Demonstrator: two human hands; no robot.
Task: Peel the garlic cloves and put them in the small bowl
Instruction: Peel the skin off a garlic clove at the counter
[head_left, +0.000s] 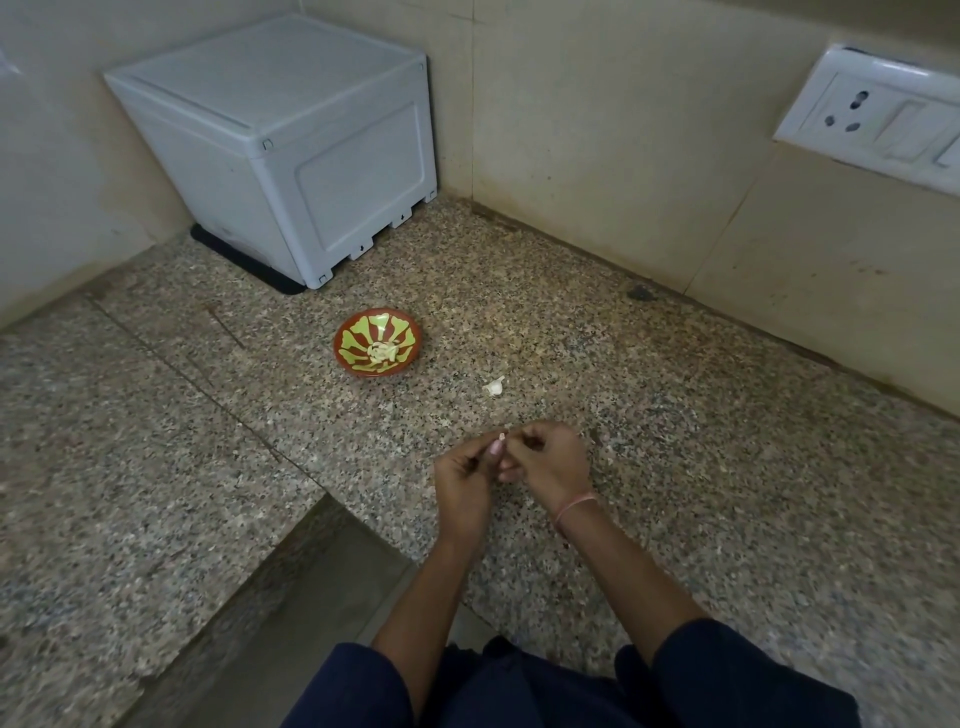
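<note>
Navy sleeves (727, 675) lie nearest, forearms reaching over the granite counter (675, 467). The left hand (465, 470) and right hand (550, 462) meet, fingers curled, both pinching one clove (498, 441) between their tips. A pink thread (574, 506) circles the right wrist. Farther on lies a white scrap (494, 386), peel or garlic I cannot tell. Beyond sits the bowl (358, 332), peeled cloves (382, 353) heaped at its centre. A white box (291, 135) fills the corner; a socket (872, 114) hangs on the right wall.
</note>
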